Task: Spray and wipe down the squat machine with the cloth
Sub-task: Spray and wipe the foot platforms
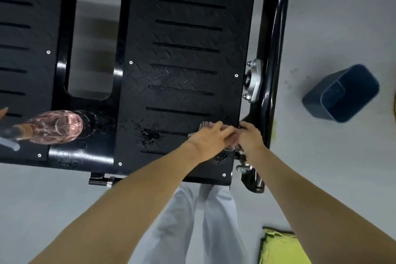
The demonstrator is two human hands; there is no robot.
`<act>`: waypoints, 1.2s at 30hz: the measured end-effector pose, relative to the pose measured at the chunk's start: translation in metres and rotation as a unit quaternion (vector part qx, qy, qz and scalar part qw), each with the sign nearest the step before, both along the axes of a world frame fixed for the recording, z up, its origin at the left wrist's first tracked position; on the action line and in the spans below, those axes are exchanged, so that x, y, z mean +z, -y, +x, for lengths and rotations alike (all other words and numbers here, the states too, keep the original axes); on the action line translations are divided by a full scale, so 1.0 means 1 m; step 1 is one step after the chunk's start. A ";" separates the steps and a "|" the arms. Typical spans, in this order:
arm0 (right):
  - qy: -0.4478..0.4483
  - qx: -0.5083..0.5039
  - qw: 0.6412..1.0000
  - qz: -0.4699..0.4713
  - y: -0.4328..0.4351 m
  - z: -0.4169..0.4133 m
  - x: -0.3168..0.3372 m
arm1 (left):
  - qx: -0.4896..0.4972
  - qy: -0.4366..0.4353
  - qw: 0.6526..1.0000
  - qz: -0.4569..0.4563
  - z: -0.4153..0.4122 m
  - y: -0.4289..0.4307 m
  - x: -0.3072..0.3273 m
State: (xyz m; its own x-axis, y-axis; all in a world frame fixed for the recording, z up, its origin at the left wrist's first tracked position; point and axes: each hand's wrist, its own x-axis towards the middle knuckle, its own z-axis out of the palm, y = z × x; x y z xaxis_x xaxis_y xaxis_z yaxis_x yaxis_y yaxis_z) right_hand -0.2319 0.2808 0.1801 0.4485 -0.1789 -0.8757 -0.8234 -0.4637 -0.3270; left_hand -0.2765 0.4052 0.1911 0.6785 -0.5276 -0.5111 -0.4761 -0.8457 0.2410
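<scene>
Head view, looking straight down, and both hands are meeting at the near right corner of the squat machine's [273, 28] black footplate [184, 58]. The cloth [202, 126] is right there under them, pressed on the plate, only a grey, mesh-patterned corner poking out past the knuckles. Left hand [211, 135] has its fingers curled over the cloth, gripping it; right hand [250, 137] is bunched at the plate's edge with fingers tucked under, and I can't tell whether it pinches the cloth or just steadies it. That cloth looks thin, soft and light, so I'd say it will bunch and drag on the ridged tread and could catch in the slots; best taken as a wad in the palm, not by a corner. A wet, glistening patch [150, 135] sits just left of the hands, not yet wiped by the look of it. The pink spray bottle [57, 126] rests well off to the left on the machine, and a blue bin [342, 94] stands apart on the grey floor [332, 17].
</scene>
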 end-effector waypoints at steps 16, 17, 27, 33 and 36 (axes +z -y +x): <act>0.006 0.143 0.990 0.017 0.003 0.006 0.008 | 0.249 0.030 0.968 0.028 -0.034 0.037 -0.008; 0.006 0.154 0.988 0.017 0.002 0.006 0.010 | 0.237 0.040 0.970 0.038 -0.035 0.028 -0.009; 0.023 0.165 0.984 0.068 0.000 0.000 0.008 | 0.570 0.050 0.801 0.176 -0.074 -0.076 -0.021; 0.077 0.557 0.821 -0.098 -0.010 -0.032 0.009 | 0.352 0.055 0.922 0.153 -0.072 -0.044 -0.013; 0.121 0.616 0.761 -0.161 -0.017 -0.044 0.006 | 0.236 0.039 0.960 0.145 -0.078 -0.060 -0.009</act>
State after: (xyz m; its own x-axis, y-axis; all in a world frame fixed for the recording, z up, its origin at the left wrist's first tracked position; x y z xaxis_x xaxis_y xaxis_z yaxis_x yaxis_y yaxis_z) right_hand -0.2761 0.2974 0.1862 0.5901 0.3202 -0.7411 0.3684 -0.9236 -0.1058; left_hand -0.3547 0.4649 0.1818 0.8495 0.0040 -0.5275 -0.0310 -0.9979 -0.0574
